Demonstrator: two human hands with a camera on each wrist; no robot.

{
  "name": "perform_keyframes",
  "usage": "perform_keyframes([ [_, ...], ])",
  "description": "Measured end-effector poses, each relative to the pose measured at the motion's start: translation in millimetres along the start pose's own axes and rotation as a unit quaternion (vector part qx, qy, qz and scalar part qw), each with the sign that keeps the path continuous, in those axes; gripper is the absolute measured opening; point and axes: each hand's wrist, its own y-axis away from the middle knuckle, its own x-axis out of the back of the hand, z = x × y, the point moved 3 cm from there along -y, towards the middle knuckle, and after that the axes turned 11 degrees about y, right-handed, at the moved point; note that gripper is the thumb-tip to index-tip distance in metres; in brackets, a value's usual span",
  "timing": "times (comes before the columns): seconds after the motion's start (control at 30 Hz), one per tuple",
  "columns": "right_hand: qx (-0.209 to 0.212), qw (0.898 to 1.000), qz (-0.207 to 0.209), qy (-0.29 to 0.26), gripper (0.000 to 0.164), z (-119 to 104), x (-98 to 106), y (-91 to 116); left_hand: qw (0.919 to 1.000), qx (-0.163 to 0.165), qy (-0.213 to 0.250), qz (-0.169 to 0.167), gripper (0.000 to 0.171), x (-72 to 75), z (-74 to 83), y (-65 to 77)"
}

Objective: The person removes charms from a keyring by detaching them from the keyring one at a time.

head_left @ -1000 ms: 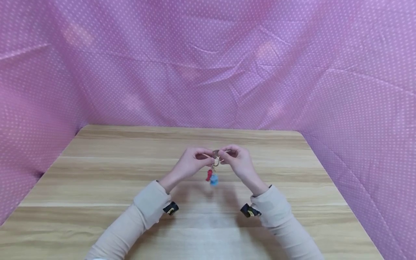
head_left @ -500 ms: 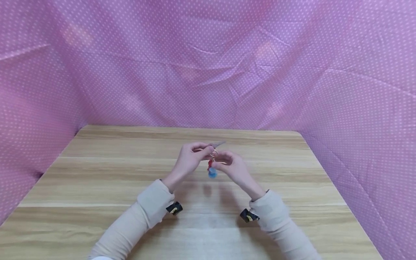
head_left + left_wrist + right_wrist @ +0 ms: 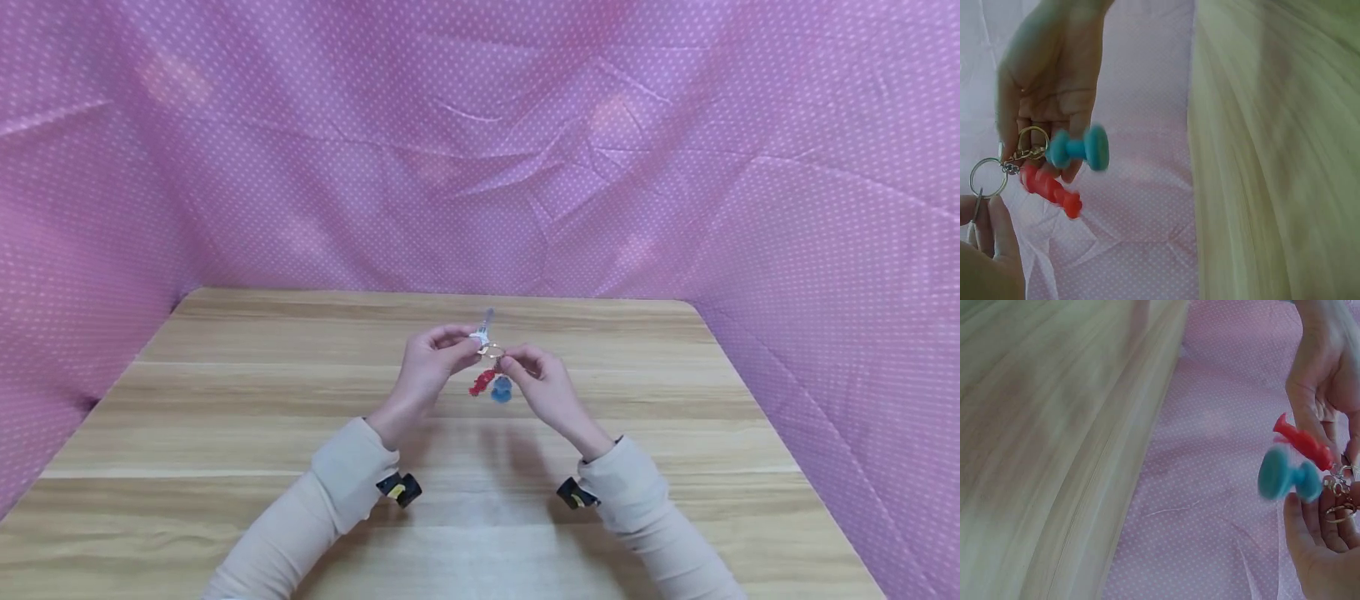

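In the head view my left hand (image 3: 427, 362) pinches a key (image 3: 484, 329), its blade pointing up and away. The key hangs on a metal split ring (image 3: 492, 351) between the hands. My right hand (image 3: 547, 387) pinches the keychain at the ring's right side, where short metal links join it. From there dangle a twisted red charm (image 3: 482, 383) and a blue, spool-shaped charm (image 3: 502, 390). A second, gold-coloured ring (image 3: 1034, 130) shows against the right hand's fingers in the left wrist view. Fingers partly hide the links and the key's head.
All of this is held above a wood-grain table (image 3: 247, 392). Pink dotted cloth (image 3: 480, 208) surrounds the table at the back and sides. A small black camera (image 3: 400, 489) sits at the left wrist, another (image 3: 576, 492) at the right.
The key has swung from pointing right to pointing up. The left hand has shifted slightly left, spreading the ring into view. My right hand's fingertips moved down from above the ring to the links.
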Motion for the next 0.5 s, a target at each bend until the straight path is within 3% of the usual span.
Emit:
perform_keyframes([
  [0.17,-0.011,0.999,0.04,0.014,0.018,1.8,6.1,-1.0,0.999,0.026,0.036,-0.009,0.029,-0.5,-2.3,-0.3],
  [0.3,0.002,0.999,0.047,0.016,0.018,1.4,10.1,-1.7,0.9977,0.034,0.057,-0.012,0.024,0.0,-5.5,-1.2],
  [0.37,-0.005,0.999,0.041,-0.01,0.018,1.7,11.9,-1.5,0.997,0.034,0.068,-0.011,0.022,0.5,-7.5,-1.6],
  [0.5,-0.041,0.991,0.011,-0.125,0.016,3.2,14.5,-1.3,0.9959,0.047,0.075,-0.018,0.02,1.3,-13.1,-1.3],
])
